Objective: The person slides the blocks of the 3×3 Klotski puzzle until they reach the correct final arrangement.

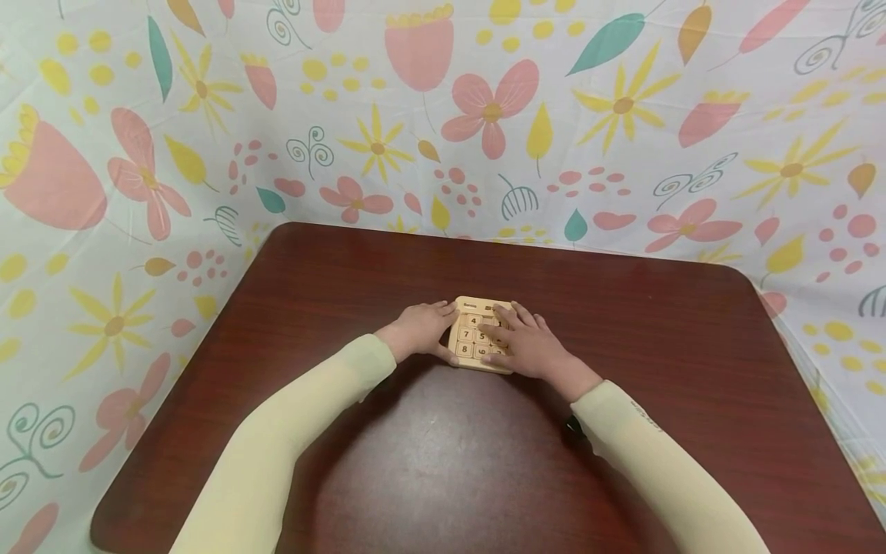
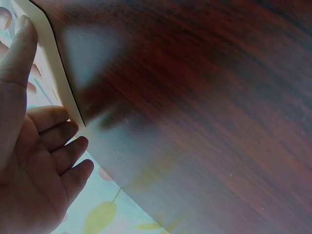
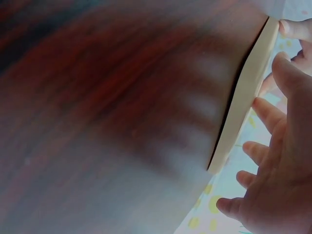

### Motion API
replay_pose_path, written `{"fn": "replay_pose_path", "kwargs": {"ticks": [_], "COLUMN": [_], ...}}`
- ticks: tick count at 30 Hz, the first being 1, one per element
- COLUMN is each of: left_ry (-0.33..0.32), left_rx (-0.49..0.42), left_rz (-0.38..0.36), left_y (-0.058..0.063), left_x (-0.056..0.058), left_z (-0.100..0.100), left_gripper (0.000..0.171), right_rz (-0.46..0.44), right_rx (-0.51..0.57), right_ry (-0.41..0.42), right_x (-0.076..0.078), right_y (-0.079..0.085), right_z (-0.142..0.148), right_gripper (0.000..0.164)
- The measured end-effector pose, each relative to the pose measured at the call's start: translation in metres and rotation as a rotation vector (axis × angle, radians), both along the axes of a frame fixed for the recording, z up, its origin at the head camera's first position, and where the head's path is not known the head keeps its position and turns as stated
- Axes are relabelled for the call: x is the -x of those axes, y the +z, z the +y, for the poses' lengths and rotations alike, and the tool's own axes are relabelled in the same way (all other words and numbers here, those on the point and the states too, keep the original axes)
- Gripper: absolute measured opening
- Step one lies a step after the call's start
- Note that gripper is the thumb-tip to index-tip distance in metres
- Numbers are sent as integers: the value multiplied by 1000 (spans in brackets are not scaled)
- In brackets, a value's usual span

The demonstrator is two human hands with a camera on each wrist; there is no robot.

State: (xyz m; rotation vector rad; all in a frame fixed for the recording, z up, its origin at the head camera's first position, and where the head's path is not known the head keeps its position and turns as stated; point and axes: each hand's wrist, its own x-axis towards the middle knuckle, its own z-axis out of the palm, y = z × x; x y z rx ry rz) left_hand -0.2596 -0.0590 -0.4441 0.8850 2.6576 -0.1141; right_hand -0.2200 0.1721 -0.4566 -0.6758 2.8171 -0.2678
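A light wooden number slide puzzle (image 1: pixel 465 305) lies on the table, its square tiles marked with digits such as 4, 7, 5 and 8. My left hand (image 1: pixel 422 329) holds its left side, thumb at the near corner and fingers toward the far one. In the left wrist view, the left thumb (image 2: pixel 24 48) lies along the pale frame. My right hand (image 1: pixel 529 345) reaches over the right side with fingers spread, fingertips on the tiles and covering some of them. The right wrist view shows the pale side edge of the puzzle (image 3: pixel 243 92) beside the right hand (image 3: pixel 285 146).
The dark red-brown wooden table (image 1: pixel 429 462) has rounded corners and a glossy patch near its front. White cloth (image 1: pixel 415 177) printed with flowers and leaves hangs behind the table and along its sides. Pale yellow sleeves (image 1: pixel 277 431) cover both forearms.
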Motion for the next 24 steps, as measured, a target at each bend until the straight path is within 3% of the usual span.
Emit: {"fn": "replay_pose_path", "kwargs": {"ticks": [24], "left_ry": [18], "left_rx": [-3], "left_rz": [-13], "left_y": [2], "left_x": [-1], "left_z": [0], "left_gripper": [105], "right_rz": [-12], "right_rx": [8], "right_ry": [20], "right_x": [3], "right_y": [2], "right_z": [-6], "right_gripper": [62]}}
